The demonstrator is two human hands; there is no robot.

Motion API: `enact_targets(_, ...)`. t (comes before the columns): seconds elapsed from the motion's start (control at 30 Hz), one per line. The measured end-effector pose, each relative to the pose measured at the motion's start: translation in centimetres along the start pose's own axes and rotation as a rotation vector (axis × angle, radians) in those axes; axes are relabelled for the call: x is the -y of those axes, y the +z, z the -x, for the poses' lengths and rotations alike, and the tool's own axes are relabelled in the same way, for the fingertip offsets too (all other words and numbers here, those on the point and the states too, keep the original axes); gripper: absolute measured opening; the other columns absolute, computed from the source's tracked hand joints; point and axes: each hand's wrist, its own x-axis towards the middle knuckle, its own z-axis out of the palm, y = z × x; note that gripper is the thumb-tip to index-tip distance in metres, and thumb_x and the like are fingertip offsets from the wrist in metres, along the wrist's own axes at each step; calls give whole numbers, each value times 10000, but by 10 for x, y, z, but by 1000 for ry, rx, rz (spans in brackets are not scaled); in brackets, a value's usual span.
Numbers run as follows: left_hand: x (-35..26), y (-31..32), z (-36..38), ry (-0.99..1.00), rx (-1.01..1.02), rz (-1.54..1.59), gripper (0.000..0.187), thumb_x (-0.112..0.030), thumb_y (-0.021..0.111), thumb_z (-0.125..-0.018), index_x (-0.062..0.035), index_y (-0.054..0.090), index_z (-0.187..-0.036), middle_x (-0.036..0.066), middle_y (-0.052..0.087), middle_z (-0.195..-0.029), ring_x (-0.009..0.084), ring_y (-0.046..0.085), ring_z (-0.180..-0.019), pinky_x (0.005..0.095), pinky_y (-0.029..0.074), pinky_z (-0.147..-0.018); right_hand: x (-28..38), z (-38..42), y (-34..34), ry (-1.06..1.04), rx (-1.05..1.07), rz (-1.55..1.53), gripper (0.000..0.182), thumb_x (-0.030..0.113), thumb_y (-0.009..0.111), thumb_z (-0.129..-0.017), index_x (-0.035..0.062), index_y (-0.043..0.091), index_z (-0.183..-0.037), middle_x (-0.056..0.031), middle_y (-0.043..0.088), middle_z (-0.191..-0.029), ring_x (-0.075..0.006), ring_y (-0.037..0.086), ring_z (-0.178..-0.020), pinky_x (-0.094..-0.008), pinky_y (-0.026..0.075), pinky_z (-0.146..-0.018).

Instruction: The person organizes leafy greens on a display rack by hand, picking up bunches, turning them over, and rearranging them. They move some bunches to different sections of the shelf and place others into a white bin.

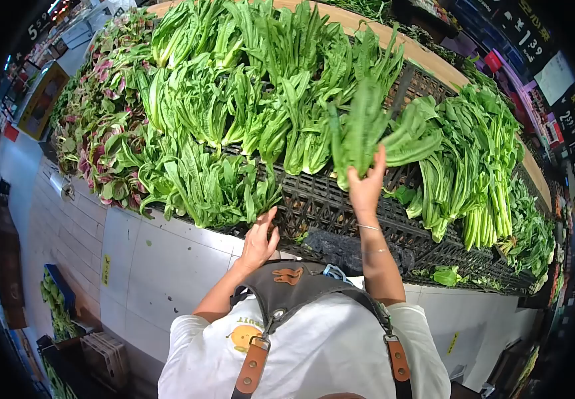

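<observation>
My right hand [367, 186] grips the base of a green leafy lettuce [364, 123], its long leaves pointing away from me over the black crates. Motion blurs those leaves a little. Near the front edge, my left hand [261, 241] has its fingers bent at the tips of a leafy bunch [201, 183]; whether it grips any leaf is hard to make out. Rows of similar long-leaf lettuce [254, 110] lie behind and to the left of my right hand.
Black plastic crates [327, 199] carry the greens. Red-and-green amaranth [104, 139] lies at left, with bunches of long-stemmed greens [480, 166] at right. A dark plastic bag [357, 249] and a loose leaf [448, 274] sit along the front edge. Price signs [530, 33] hang at upper right.
</observation>
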Motion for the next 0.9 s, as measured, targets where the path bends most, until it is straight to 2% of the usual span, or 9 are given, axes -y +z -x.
enact_targets(0.07, 5, -2, -3, -32, 46, 39, 529, -2, 585, -814, -38, 442, -1322, 166, 599, -960, 280, 596, -729, 362, 497, -684, 27, 7, -22, 228, -101, -200, 787, -10, 594, -802, 83, 179, -1464, -275, 263, -1445, -333, 462, -1200, -390, 446, -948)
enact_targets(0.17, 8, -10, -8, -109, 99, 171, 496, 14, 566, -822, -25, 463, -1305, 148, 604, -983, 223, 630, -758, 308, 513, -687, -7, 6, -56, 251, -168, -220, 722, 82, 588, -853, 51, 189, -1454, -276, 334, -1394, -292, 507, -1145, -364, 440, -926)
enact_targets(0.23, 13, -14, -11, -130, 115, 229, 472, 21, 553, -826, -17, 481, -1291, 143, 609, -993, 201, 648, -776, 285, 519, -700, -4, 14, -67, 61, -251, 366, 689, 150, 580, -868, 41, 219, -1443, -254, 373, -1367, -322, 475, -1178, -410, 390, -977)
enact_targets(0.37, 24, -15, -9, -107, 110, 248, 428, 14, 530, -835, -15, 511, -1262, 142, 646, -955, 197, 667, -759, 284, 525, -724, 38, 21, -76, -344, -446, 772, 614, 126, 585, -840, 19, 334, -1389, -199, 398, -1344, -348, 399, -1229, -454, 304, -1046)
enact_targets(0.47, 29, -12, -8, -106, 98, 245, 418, 17, 528, -833, -12, 519, -1250, 142, 658, -943, 201, 673, -750, 288, 525, -728, 62, 29, -40, -365, -247, 510, 532, 99, 637, -809, 5, 441, -1295, -168, 467, -1284, -309, 454, -1176, -403, 351, -1016)
enact_targets(0.5, 29, -11, -8, -89, 89, 239, 417, 19, 528, -832, -10, 520, -1248, 142, 661, -941, 202, 674, -749, 289, 524, -728, 80, 33, -17, -125, -63, 270, 558, 126, 661, -813, 5, 435, -1308, -164, 488, -1268, -302, 473, -1167, -391, 375, -1002)
enact_targets(0.57, 30, -12, -5, -69, 83, 236, 413, 20, 526, -833, -6, 521, -1245, 144, 664, -938, 204, 674, -751, 290, 523, -728, 67, 22, 23, -26, 112, 235, 772, 232, 733, -781, 8, 316, -1391, -219, 394, -1353, -344, 428, -1231, -406, 360, -1023)
enact_targets(0.7, 34, -9, -2, -52, 46, 241, 395, 16, 516, -846, 0, 528, -1241, 149, 663, -954, 200, 669, -778, 292, 518, -729, 55, -9, 82, -24, -30, 423, 963, 368, 791, -701, 104, 230, -1437, -216, 174, -1473, -410, 321, -1304, -462, 402, -989)
enact_targets(0.9, 34, -8, 1, -65, -53, 279, 219, -31, 515, -888, 42, 572, -1086, 185, 622, -1135, 236, 667, -838, 327, 527, -747, 54, -33, 112, -52, 130, 701, 583, 252, 747, -714, 112, 486, -1217, -166, 351, -1352, -375, 390, -1221, -490, 473, -884)
